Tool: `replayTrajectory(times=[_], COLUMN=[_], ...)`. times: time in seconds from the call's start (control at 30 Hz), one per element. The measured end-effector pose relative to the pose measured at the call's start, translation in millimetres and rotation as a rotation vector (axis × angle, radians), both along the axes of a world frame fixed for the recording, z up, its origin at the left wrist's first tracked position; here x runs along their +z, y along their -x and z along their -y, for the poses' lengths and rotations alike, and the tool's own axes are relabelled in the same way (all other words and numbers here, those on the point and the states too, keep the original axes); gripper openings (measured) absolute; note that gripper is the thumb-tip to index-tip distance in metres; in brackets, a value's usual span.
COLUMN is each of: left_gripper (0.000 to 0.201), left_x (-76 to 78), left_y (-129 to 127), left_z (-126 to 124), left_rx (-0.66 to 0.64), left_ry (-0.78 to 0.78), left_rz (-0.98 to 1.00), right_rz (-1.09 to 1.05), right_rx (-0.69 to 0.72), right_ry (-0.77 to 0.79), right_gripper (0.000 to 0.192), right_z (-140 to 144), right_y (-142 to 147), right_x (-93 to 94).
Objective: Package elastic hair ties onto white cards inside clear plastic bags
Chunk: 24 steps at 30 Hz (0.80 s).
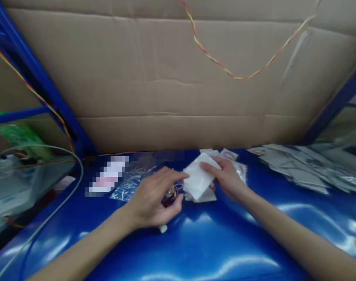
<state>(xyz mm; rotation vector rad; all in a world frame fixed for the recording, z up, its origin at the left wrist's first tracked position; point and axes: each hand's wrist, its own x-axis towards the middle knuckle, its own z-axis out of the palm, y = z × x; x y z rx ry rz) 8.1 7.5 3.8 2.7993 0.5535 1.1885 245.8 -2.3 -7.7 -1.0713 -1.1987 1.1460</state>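
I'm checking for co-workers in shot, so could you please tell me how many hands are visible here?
2, with none visibly hidden: the left hand lies on the blue table over small red wires, and the right hand grips a white packet beside it.

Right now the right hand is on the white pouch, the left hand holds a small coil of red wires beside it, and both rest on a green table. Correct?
Not quite: the table is glossy blue, not green, as the head view shows. The rest holds: the right hand is on the white pouch, and the left hand holds a small coil of red wires beside it.
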Motion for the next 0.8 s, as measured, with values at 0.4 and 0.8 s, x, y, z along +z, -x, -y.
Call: replayTrajectory(times=[0.4,0.8], left_gripper=[0.024,0.02], left_x=[1.3,3.1], left_y=[3.1,-0.9], left_z=[-4.0,-3.4], left_rx=[-0.049,0.254], left_ry=[-0.163,0.111], left_rz=[-0.016,0.109], right_rz=[-0.123,-0.108], right_rx=[-0.045,-0.021], right_ry=[0.058,-0.145], right_gripper=[0.032,0.034], right_z=[-4.6,0.0], right_y=[-2.5,1.1], right_x=[0.8,1.7])
